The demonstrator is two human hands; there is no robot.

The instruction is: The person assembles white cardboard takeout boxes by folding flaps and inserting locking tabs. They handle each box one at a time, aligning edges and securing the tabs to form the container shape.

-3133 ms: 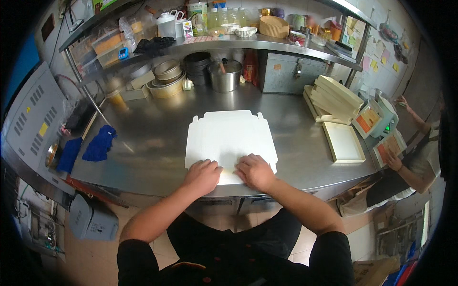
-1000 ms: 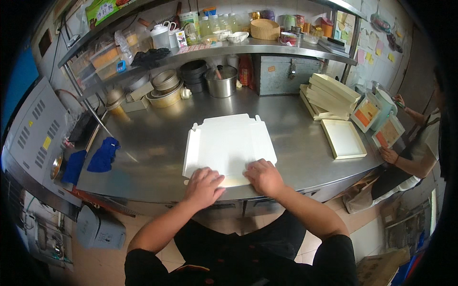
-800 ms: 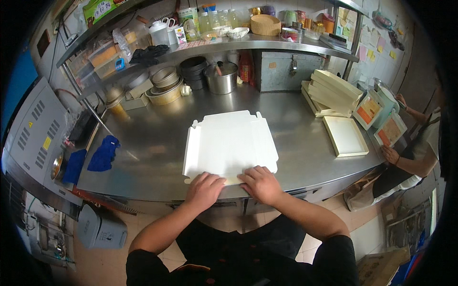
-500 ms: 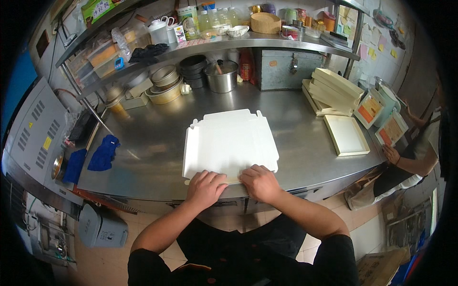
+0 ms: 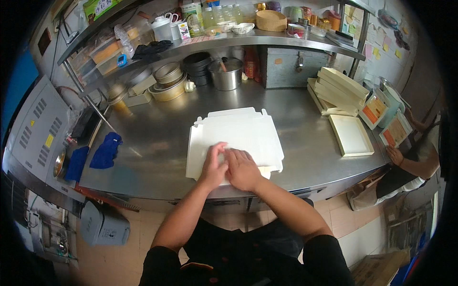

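Observation:
A flat white cardboard box blank (image 5: 238, 128) with notched corners and tabs lies on the steel worktable before me. My left hand (image 5: 213, 167) is over its front part, fingers loosely bent and apart, with no object visible in it. Close beside it, my right hand (image 5: 243, 170) rests with fingers stretched forward over the board, the two hands touching or nearly so. A cream-coloured strip of the blank's front edge shows just right of my right hand. My hands and wrists hide the middle of that edge.
An assembled shallow cream tray (image 5: 352, 136) sits at the right, below a stack of similar trays (image 5: 336, 93). Blue cloths (image 5: 106, 151) lie at left. Pots (image 5: 226, 75) and a grey metal box (image 5: 296, 67) stand behind, under a loaded shelf. Another person's hand (image 5: 394, 155) is at far right.
Both hands have left the blank's front edge, moving inward and together over its front middle. The blank stays flat; the whole view has shifted slightly.

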